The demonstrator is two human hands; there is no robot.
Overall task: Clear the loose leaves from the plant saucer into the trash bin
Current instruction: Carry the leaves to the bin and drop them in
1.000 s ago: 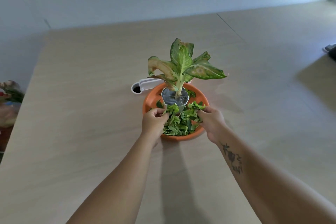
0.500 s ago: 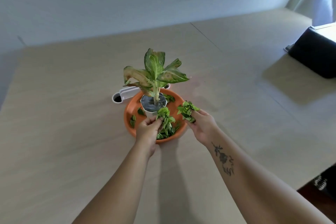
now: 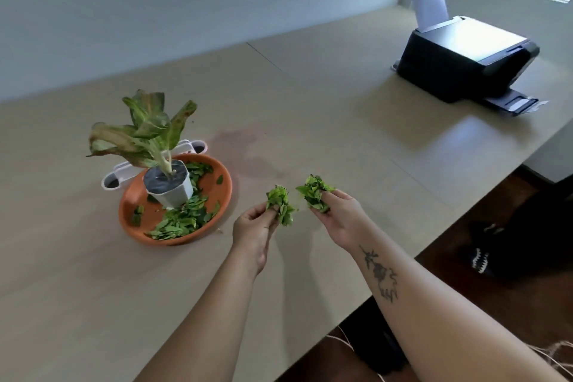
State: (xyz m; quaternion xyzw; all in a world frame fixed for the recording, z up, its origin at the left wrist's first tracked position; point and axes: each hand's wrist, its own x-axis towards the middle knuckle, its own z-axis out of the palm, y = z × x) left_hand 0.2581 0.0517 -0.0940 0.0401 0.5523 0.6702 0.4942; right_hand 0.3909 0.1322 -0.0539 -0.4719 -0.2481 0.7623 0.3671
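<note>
Each hand, left [image 3: 254,228] and right [image 3: 339,219], pinches a bunch of leaves [image 3: 280,203] above the table, right of the saucer [image 3: 217,187]; keep fingers tight, since the bin is probably out of view.

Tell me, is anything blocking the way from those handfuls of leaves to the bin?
Can't say: no bin is in view. Both hands, left and right, hold leaves over bare table.

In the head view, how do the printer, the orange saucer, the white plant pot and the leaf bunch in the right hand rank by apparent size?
1. Printer, though it sits farthest away
2. Orange saucer
3. White plant pot
4. Leaf bunch in the right hand, smallest
</note>
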